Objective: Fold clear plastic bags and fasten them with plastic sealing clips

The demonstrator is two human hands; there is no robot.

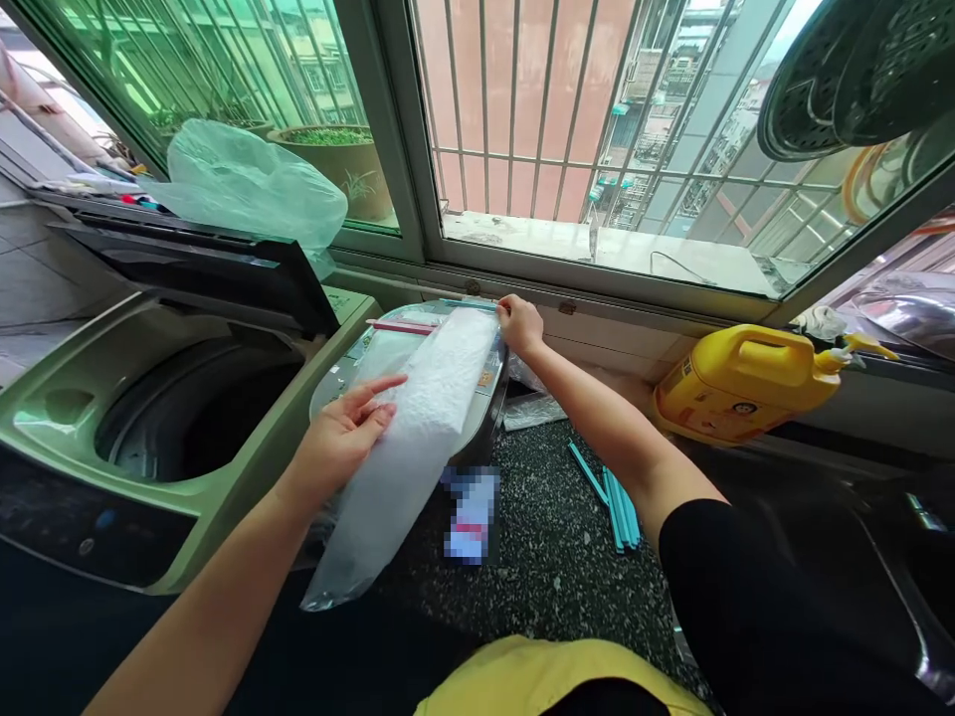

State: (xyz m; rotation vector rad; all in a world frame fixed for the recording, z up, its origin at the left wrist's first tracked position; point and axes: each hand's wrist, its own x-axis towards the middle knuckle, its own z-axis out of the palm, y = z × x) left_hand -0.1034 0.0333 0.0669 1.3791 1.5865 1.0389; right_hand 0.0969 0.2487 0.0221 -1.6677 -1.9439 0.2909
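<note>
A long clear plastic bag (437, 398) with white contents slants across a round-cornered lid, its lower end hanging toward me. Along its far edge runs a teal sealing strip (472, 303). My right hand (520, 323) is closed on the right end of that strip, at the bag's top corner. My left hand (350, 428) lies at the bag's left side, fingers stretched out and thumb apart, touching the plastic. Partly covered by this bag is another clear bag with a red sealing strip (403, 326).
Several loose teal strips (619, 507) lie on the speckled dark counter (529, 577). At left stands a washing machine (246, 438) with its lid up. A yellow jug with a pump (746, 388) leans at right. Behind is a barred window (537, 119). A blurred item (472, 517) lies near the bag.
</note>
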